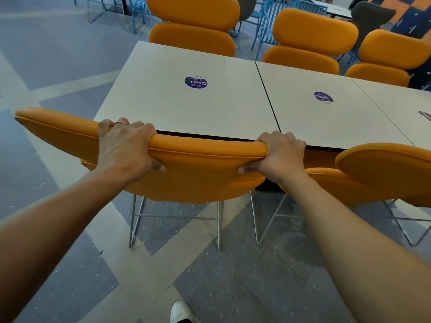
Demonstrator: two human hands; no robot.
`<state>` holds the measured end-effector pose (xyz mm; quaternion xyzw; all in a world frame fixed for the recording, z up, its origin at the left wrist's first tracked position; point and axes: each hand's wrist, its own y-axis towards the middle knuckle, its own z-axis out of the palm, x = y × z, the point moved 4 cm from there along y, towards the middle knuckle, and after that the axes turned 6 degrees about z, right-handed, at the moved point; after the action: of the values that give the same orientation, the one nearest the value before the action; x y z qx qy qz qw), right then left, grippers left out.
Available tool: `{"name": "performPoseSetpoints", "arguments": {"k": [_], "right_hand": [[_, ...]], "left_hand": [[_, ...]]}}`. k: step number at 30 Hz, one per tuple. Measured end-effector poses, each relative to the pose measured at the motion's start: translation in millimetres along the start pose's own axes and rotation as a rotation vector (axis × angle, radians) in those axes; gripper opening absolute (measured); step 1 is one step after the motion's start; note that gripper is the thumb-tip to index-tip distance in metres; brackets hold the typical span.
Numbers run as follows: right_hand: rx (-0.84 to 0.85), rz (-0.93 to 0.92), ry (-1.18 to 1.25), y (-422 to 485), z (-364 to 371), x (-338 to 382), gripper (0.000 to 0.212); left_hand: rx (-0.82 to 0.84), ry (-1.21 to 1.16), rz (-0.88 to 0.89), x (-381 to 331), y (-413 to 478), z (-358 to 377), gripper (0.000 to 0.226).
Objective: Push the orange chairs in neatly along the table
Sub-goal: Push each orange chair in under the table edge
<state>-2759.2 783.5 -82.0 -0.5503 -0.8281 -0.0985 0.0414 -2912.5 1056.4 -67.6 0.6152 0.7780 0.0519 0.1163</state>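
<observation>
**We hold the orange chair (198, 180)**

Our left hand (126, 145) and right hand (281, 153) curl tight round the top of its back. It stands at the near edge of the table (186, 108), just beside another orange chair (382, 169).

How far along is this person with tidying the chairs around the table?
Looks mostly done. The three far chairs stand close against the table, and the near right chair seems tucked in. In hand: the left hand and right hand grip the top of the near left chair, whose back lies askew to the table edge. Left: straightening it and pushing it in.
</observation>
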Motion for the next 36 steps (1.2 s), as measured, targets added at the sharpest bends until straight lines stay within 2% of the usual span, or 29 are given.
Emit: {"name": "performPoseSetpoints", "arguments": {"k": [12,21,36], "right_hand": [[-0.003,0.004,0.033,4,-2,-7,0.078],[-0.046,0.033,-0.005,17,8,28,0.077],[0.039,0.042,-0.010,12,0,17,0.073]], "left_hand": [[-0.056,-0.004,0.060,2,5,7,0.055],[-0.016,0.001,0.041,39,29,1,0.052],[-0.054,0.024,0.023,23,19,9,0.052]]}}
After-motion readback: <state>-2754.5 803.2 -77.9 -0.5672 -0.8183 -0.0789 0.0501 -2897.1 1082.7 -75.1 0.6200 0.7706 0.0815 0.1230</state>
